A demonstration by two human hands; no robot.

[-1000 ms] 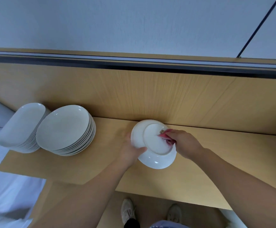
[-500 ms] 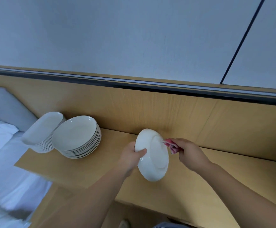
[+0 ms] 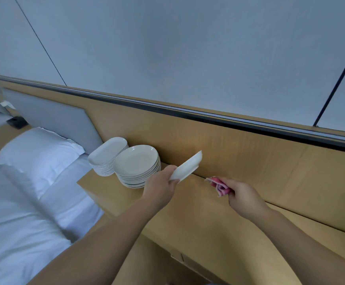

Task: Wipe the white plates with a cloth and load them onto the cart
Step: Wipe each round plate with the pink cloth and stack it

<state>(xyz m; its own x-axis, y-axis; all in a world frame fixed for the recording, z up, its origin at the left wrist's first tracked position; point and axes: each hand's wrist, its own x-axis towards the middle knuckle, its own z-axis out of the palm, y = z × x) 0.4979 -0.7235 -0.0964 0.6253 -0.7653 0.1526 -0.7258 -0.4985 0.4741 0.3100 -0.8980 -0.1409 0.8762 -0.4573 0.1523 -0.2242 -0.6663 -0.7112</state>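
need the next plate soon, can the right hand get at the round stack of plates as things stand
Probably not easily. The right hand grips the pink cloth, and the left hand with its tilted plate sits between it and the round stack. The left hand is much nearer.

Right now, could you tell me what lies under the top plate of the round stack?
More round white plates, seen only as stacked rims, resting on the wooden shelf. Their faces are covered by the top plate.
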